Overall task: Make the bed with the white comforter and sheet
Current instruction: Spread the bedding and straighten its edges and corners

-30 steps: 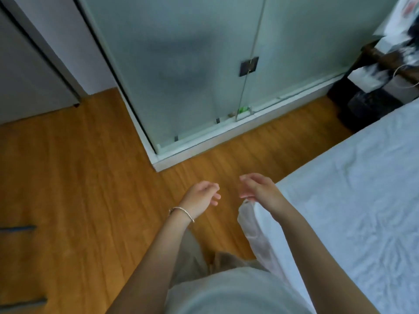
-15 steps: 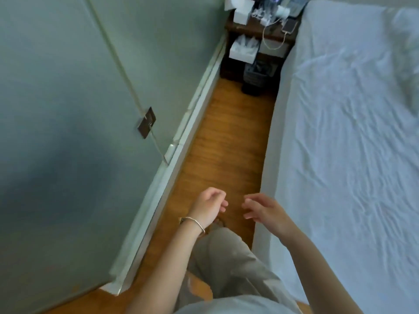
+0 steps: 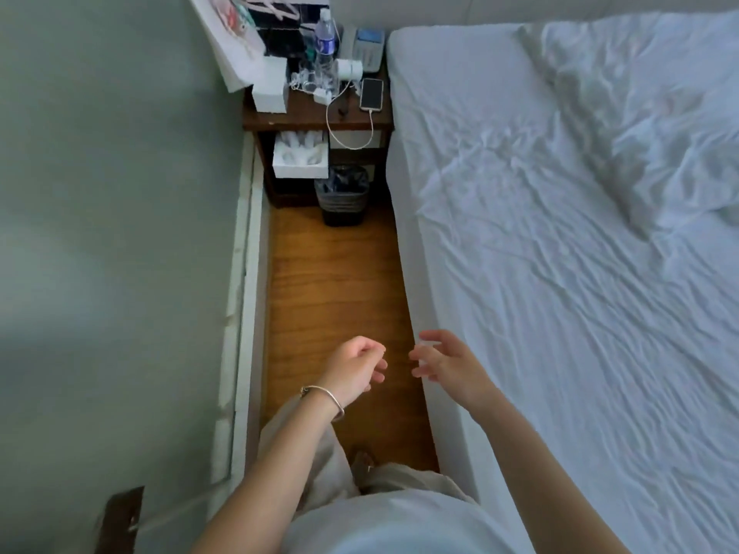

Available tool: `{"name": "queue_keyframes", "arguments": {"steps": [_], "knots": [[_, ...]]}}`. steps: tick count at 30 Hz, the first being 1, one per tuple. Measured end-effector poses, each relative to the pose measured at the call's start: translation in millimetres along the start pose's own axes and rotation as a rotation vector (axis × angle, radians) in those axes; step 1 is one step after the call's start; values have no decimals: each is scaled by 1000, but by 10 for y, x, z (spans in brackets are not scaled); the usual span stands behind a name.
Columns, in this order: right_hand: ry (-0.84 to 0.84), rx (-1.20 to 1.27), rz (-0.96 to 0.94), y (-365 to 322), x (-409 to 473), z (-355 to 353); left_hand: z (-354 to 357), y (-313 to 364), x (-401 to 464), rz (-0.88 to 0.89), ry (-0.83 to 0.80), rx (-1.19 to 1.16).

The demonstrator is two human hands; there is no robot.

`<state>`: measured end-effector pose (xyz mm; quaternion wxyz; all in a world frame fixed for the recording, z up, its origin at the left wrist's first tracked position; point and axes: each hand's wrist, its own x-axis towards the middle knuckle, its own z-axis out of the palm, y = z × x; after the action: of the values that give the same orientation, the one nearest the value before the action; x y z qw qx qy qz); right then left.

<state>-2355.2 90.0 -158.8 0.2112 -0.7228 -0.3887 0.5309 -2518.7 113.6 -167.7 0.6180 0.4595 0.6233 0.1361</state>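
While the person stands in the narrow strip of wooden floor (image 3: pixel 336 297) between a grey wall on the left and the bed (image 3: pixel 432 273) on the right, both hands hang in the air grasping nothing. Fingers of the left hand (image 3: pixel 354 371) curl loosely and those of the right hand (image 3: pixel 448 365) are spread, just beside the mattress edge. A wrinkled white sheet (image 3: pixel 540 293) covers the mattress, and the white comforter (image 3: pixel 660 125) lies bunched at the far right.

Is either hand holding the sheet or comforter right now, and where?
Nothing is held: left hand and right hand hang loosely curled beside the sheet.
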Motion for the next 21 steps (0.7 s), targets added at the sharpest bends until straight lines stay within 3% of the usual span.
{"name": "queue_keyframes", "arguments": {"steps": [12,21], "knots": [[343,416,134,-1925,2401,-466,-1137,2421,2919,187,-299,340],[580,661,199,-2361,3914,-1604,-439,3947,4660,176,-471,406]]}}
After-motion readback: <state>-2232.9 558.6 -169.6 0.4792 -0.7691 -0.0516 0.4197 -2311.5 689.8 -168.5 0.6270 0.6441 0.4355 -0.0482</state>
